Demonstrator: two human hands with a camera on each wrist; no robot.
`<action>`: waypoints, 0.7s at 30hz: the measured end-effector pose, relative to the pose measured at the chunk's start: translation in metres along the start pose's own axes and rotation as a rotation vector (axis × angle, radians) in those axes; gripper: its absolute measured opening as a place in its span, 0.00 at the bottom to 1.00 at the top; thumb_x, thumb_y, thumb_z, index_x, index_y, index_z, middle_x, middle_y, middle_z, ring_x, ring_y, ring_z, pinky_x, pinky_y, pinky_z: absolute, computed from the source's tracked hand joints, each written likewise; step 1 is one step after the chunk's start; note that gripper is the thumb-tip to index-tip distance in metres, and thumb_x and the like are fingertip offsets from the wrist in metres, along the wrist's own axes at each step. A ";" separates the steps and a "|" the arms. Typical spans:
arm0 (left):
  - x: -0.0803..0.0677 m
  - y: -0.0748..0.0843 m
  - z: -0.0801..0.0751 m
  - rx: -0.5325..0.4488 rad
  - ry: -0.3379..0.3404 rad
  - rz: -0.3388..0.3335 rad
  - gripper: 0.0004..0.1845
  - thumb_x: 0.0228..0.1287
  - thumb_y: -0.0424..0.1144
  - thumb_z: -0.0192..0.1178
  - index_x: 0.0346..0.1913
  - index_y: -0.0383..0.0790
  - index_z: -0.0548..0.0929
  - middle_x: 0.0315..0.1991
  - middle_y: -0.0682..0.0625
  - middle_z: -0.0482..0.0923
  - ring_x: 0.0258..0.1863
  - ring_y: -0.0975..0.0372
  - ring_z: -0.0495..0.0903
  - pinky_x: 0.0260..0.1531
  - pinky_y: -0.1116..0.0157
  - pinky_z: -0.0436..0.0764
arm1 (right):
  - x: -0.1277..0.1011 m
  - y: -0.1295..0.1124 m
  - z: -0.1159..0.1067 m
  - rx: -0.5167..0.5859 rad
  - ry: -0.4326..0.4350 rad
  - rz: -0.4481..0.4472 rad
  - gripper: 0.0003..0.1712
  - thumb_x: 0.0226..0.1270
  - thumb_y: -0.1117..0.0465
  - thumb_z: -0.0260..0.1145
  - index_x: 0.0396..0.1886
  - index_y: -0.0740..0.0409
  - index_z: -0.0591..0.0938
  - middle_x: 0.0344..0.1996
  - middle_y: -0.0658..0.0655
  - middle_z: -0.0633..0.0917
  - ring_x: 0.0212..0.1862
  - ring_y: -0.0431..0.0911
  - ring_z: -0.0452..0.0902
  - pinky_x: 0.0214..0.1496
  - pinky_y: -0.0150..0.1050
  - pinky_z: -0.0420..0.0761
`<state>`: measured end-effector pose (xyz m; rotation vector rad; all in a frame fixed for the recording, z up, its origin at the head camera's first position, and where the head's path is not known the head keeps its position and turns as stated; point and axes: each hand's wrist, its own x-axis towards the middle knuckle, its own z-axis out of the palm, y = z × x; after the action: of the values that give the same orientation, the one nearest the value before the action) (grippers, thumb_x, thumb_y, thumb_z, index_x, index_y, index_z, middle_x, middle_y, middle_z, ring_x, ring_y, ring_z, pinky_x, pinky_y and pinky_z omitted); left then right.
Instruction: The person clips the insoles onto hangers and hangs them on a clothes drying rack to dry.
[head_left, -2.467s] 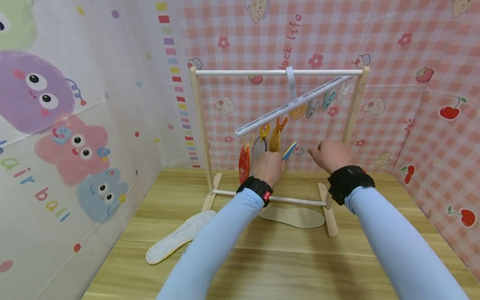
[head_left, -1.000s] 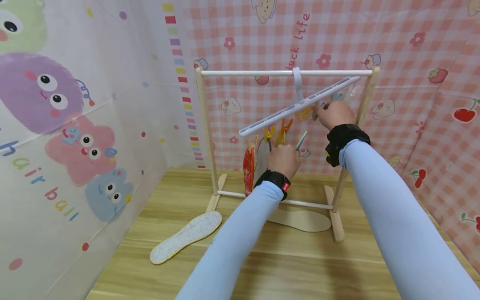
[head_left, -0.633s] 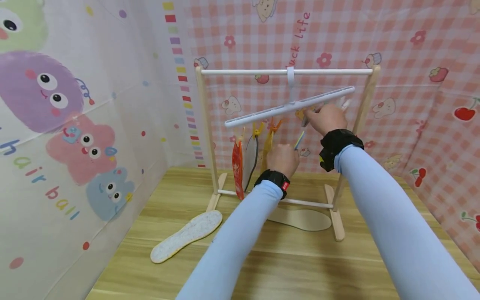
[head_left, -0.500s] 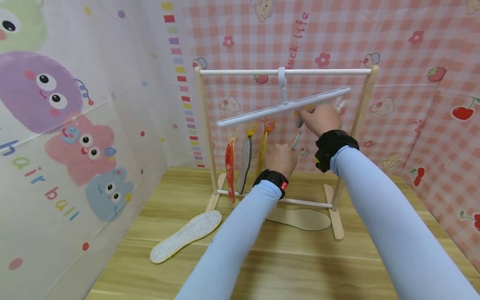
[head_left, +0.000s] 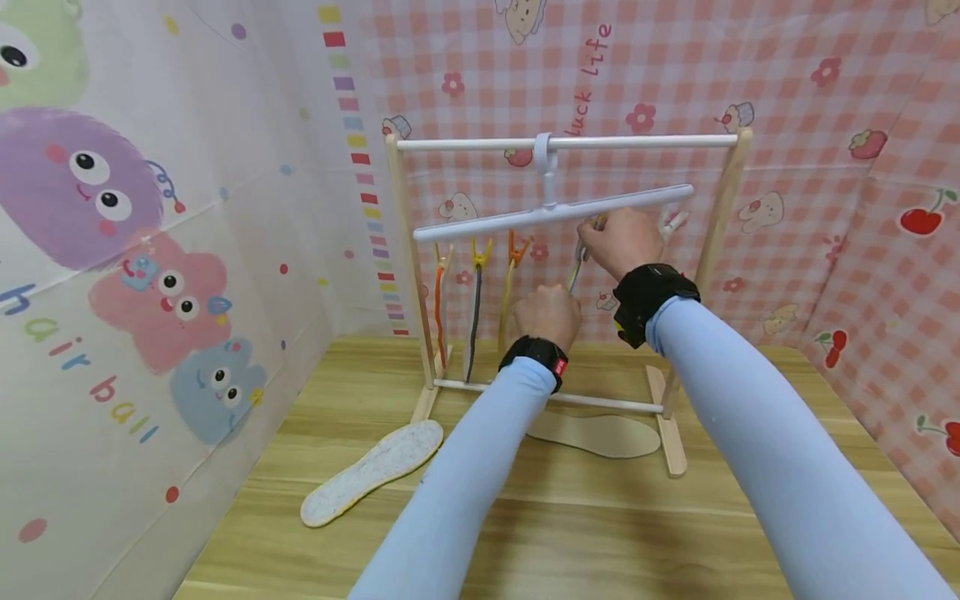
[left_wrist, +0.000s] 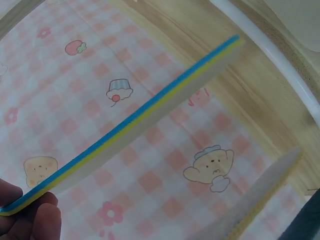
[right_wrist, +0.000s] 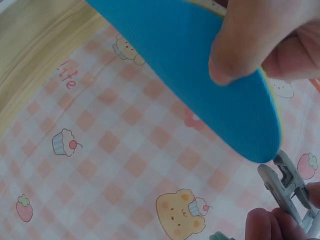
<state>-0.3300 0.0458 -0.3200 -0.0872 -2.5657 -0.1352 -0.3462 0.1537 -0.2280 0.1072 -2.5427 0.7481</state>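
While the left hand [head_left: 547, 312] pinches the lower end of a blue-and-yellow insole [left_wrist: 135, 127] between thumb and fingers [left_wrist: 42, 220], the right hand [head_left: 618, 242] is up under the white hanger bar [head_left: 551, 215], fingers closed on a grey clip [right_wrist: 286, 187]. The insole's top end sits just below that clip's open jaws in the right wrist view, near but apart. A fingertip of the left hand presses on the blue face there. In the head view the insole is edge-on between the 2 hands and mostly hidden.

The hanger hooks over the white top rail [head_left: 637, 141] of a small wooden rack [head_left: 401, 250] standing on the wood table [head_left: 562, 533]. The bar is nearly level, left end slightly lower.

3 insoles already hang from clips on the bar's left half: 1 orange-red [head_left: 438, 304], 1 dark grey [head_left: 474, 321], 1 yellow [head_left: 507, 292], all edge-on.

2 more insoles lie flat on the table: 1 white speckled [head_left: 371, 471] left of the rack's foot, 1 beige [head_left: 596, 433] under the rack's lower crossbar [head_left: 600, 403].

Both arms in light blue sleeves, black wrist straps.
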 end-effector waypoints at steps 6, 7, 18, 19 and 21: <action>0.007 0.001 -0.006 -0.054 0.076 0.033 0.21 0.67 0.47 0.60 0.14 0.47 0.80 0.16 0.53 0.80 0.15 0.62 0.78 0.14 0.62 0.73 | 0.002 -0.002 0.002 -0.010 0.026 -0.029 0.23 0.70 0.52 0.59 0.16 0.59 0.76 0.11 0.52 0.70 0.18 0.49 0.68 0.20 0.41 0.63; 0.008 0.002 -0.008 -0.062 0.081 0.039 0.22 0.68 0.46 0.60 0.14 0.47 0.80 0.15 0.53 0.79 0.15 0.62 0.78 0.14 0.62 0.73 | 0.002 -0.003 0.002 -0.013 0.026 -0.032 0.24 0.70 0.52 0.58 0.15 0.59 0.75 0.10 0.52 0.69 0.18 0.49 0.67 0.19 0.41 0.62; 0.006 0.004 -0.006 -0.044 0.074 0.041 0.21 0.70 0.48 0.58 0.17 0.47 0.84 0.18 0.53 0.82 0.17 0.61 0.81 0.15 0.61 0.75 | -0.005 0.002 -0.004 0.071 -0.040 0.013 0.25 0.70 0.44 0.60 0.41 0.63 0.84 0.31 0.64 0.83 0.32 0.54 0.77 0.27 0.44 0.71; 0.005 0.004 -0.006 -0.033 0.065 0.041 0.22 0.71 0.49 0.57 0.17 0.47 0.83 0.18 0.53 0.82 0.17 0.62 0.81 0.15 0.62 0.75 | -0.006 0.002 -0.004 0.069 -0.043 0.016 0.26 0.70 0.42 0.60 0.38 0.63 0.84 0.29 0.63 0.83 0.30 0.54 0.77 0.26 0.43 0.71; 0.004 0.004 -0.005 -0.017 0.047 0.042 0.24 0.71 0.52 0.57 0.17 0.47 0.83 0.19 0.53 0.82 0.17 0.62 0.80 0.15 0.62 0.75 | -0.007 0.003 -0.003 0.061 -0.042 0.015 0.27 0.70 0.41 0.61 0.34 0.63 0.84 0.25 0.62 0.83 0.28 0.54 0.77 0.24 0.43 0.70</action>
<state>-0.3299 0.0491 -0.3133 -0.1431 -2.5143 -0.1416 -0.3387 0.1572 -0.2303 0.1250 -2.5636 0.8382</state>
